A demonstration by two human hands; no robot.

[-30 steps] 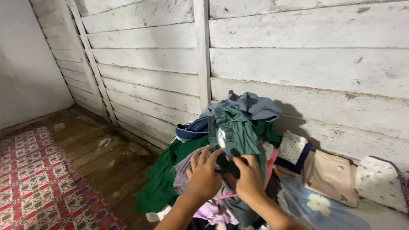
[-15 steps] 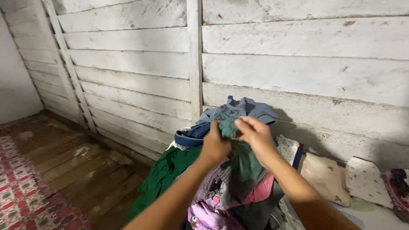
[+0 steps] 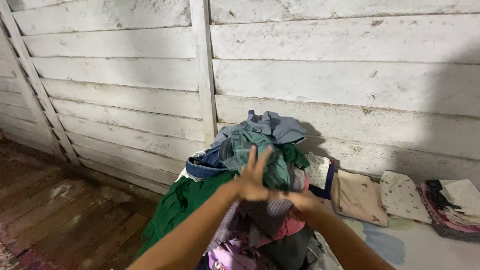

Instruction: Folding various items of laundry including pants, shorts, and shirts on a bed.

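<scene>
A teal-green garment (image 3: 265, 155) lies bunched on top of a heap of mixed clothes (image 3: 185, 200) against the wall. My left hand (image 3: 252, 176) rests flat against this garment with its fingers spread upward. My right hand (image 3: 299, 201) is lower and just to the right, touching my left wrist. It is pressed into the heap by a pink cloth (image 3: 290, 227), and its fingers are hidden. A blue-grey garment (image 3: 277, 125) crowns the heap behind the teal one. A dark blue waistband (image 3: 202, 167) sticks out on the left.
Folded pieces, a beige one (image 3: 357, 195) and a dotted white one (image 3: 404, 195), lie in a row to the right beside a stack of folded cloth (image 3: 452, 207) on a pale floral sheet (image 3: 425, 247). A white plank wall (image 3: 325, 80) stands behind. A wooden floor (image 3: 65, 220) lies at left.
The view has swung right. The teal garment, held up by both hands before, now sits on the heap. My left hand has opened flat on it and my right hand has dropped lower.
</scene>
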